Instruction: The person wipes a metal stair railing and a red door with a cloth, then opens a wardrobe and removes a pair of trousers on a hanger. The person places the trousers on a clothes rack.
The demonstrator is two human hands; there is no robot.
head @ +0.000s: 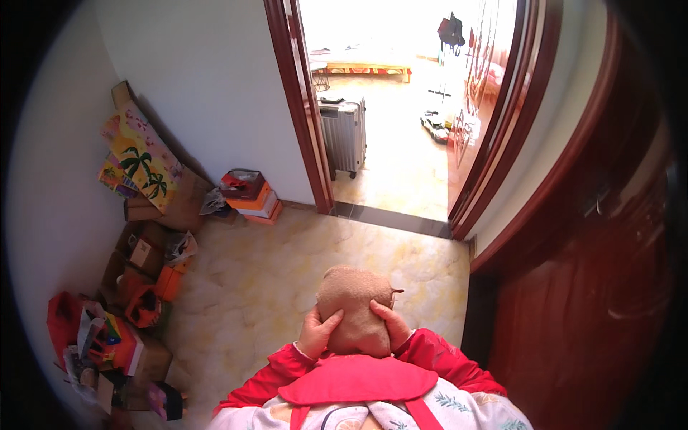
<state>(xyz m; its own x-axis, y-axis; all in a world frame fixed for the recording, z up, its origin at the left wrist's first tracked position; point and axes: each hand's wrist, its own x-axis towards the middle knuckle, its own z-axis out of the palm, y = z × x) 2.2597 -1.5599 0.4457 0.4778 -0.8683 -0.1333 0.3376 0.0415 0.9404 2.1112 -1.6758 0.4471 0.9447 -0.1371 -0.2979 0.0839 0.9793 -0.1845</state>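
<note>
A folded brown cloth (355, 309), with a small dark loop at its right edge, is held up in front of my chest. My left hand (319, 329) grips its left side with the thumb on top. On the right side my right hand (391, 323) grips it the same way, the thumb pressing on the front. The fingers behind the cloth are hidden. Red sleeves cover both arms, and a red bib lies just below the cloth.
Boxes and bags line the left wall, with stacked shoe boxes (252, 199) by the door frame (301, 118). Past the threshold (392, 219) stand a silver suitcase (346, 134) and a toy car (434, 127). A dark red door (580, 301) is at right.
</note>
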